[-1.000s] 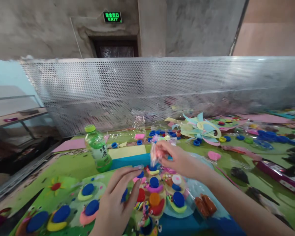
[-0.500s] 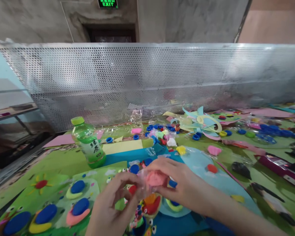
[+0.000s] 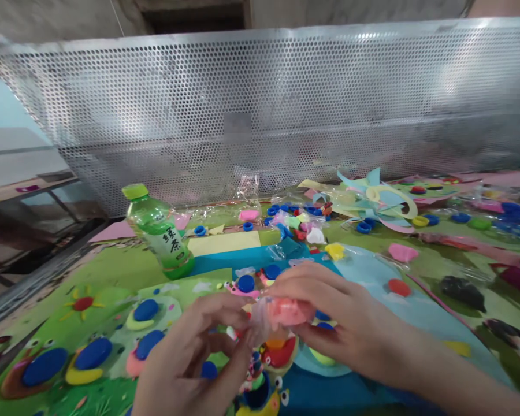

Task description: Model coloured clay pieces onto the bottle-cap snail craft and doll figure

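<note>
My right hand (image 3: 329, 312) grips a soft pink lump of modelling clay (image 3: 288, 312) in a clear plastic wrapper (image 3: 260, 320). The thumb and fingers of my left hand (image 3: 203, 346) pinch the wrapper's left end. Both hands hover over a craft picture with clay snails whose shells are blue bottle caps (image 3: 93, 353). Directly below the clay shows a red and orange clay figure (image 3: 281, 351). A dark blue cup-like cap (image 3: 257, 396) with small colourful pieces sits under my hands, beside a yellow figure with googly eyes (image 3: 268, 404). My hands hide part of the picture.
A green tea bottle (image 3: 160, 237) stands at the left. Behind the hands lie blue caps, a yellow clay lump (image 3: 335, 251), a pink lump (image 3: 403, 252) and curled paper strips (image 3: 372, 199). A perforated metal panel (image 3: 264, 110) closes off the back.
The view has tilted down and shifted. My hands still hold the wrapped pink clay, and more of the clay now shows outside the wrapper.
</note>
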Tool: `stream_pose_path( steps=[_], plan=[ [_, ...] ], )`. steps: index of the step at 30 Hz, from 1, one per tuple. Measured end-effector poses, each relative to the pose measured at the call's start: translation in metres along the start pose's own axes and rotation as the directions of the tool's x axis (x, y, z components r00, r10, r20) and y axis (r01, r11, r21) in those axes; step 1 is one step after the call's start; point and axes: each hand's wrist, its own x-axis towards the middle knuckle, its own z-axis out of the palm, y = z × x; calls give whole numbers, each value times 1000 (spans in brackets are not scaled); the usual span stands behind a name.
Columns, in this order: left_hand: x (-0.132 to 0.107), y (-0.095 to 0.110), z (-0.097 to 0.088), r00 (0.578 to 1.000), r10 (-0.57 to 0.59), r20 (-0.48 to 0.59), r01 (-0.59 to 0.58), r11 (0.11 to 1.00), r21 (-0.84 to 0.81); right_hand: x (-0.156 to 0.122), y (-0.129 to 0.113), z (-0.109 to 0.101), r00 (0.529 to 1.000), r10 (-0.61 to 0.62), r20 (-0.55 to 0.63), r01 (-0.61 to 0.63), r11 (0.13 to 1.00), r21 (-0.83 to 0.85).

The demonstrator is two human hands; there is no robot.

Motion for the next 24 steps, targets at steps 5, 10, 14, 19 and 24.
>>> stream_pose_path(
  steps=[5,10,14,19,24],
  plan=[
    [-4,-3,-6,994,20,-104,-5,991,137,2,-2,-4,999,8,46,-13,995,103],
    [-14,-4,1,989,106,-101,-75,958,278,-2,-4,3,999,27,-25,-25,995,99],
    [-14,-1,2,961,273,-54,-236,902,361,-5,-3,7,999,42,3,-42,997,62],
    [-11,2,-4,894,436,100,-420,739,527,-5,-1,9,998,48,27,-49,998,34],
    [-12,1,-4,924,346,159,-375,746,550,-5,0,10,1000,13,25,-14,1000,10]
  ],
)
